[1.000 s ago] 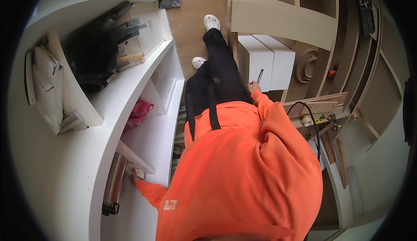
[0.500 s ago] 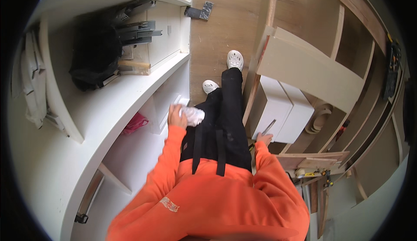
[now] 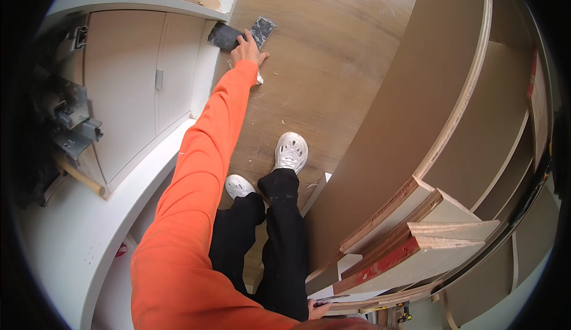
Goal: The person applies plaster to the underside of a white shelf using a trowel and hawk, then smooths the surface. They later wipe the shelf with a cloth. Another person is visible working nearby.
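Observation:
My left hand is stretched down to the floor with fingers apart, touching or just over a dark grey block. Right beside that lies a black-and-white mottled piece. Something white and crumpled shows under the wrist; whether the palm still has hold of it is hidden. At the lower edge my right hand is closed around a slim grey tool, whose exact kind is unclear, close to the stacked boards.
Several wooden boards lean against tall brown panels on the right. To the left stand a white counter and a pale cabinet door, with grey metal rails beside it. My white shoes rest on the wood floor.
My left arm has swung from near my lap, where the hand held the white crumpled thing, forward to the dark block. My body has leaned forward; my right hand keeps the slim tool.

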Action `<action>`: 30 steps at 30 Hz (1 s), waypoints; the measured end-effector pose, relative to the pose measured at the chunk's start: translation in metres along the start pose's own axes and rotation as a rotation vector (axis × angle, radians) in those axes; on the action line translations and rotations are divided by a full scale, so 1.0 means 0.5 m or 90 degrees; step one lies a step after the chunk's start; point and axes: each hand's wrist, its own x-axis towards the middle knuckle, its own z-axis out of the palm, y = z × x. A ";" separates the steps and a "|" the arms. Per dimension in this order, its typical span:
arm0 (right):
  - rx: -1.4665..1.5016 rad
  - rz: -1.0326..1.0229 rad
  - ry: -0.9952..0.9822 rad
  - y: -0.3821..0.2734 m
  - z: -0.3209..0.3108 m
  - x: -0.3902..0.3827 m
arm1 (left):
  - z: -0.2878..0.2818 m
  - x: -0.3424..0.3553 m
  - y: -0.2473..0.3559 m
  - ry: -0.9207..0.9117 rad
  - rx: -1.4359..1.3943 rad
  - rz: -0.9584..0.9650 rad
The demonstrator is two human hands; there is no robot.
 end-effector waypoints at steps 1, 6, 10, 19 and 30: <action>0.012 0.010 0.030 0.011 0.000 -0.001 | 0.014 0.010 0.008 0.027 -0.016 0.008; -0.104 -0.052 0.000 0.040 0.000 -0.007 | 0.014 0.009 -0.008 0.034 -0.054 0.014; -0.138 -0.015 0.015 0.010 0.001 -0.027 | -0.062 -0.187 -0.025 0.069 -0.224 -0.021; 0.080 -0.208 0.076 -0.086 0.003 -0.088 | -0.611 -0.796 -0.135 0.135 -0.436 -0.003; 0.127 -0.302 -0.069 -0.282 -0.112 -0.099 | -1.261 -1.083 -0.329 0.376 -0.661 0.224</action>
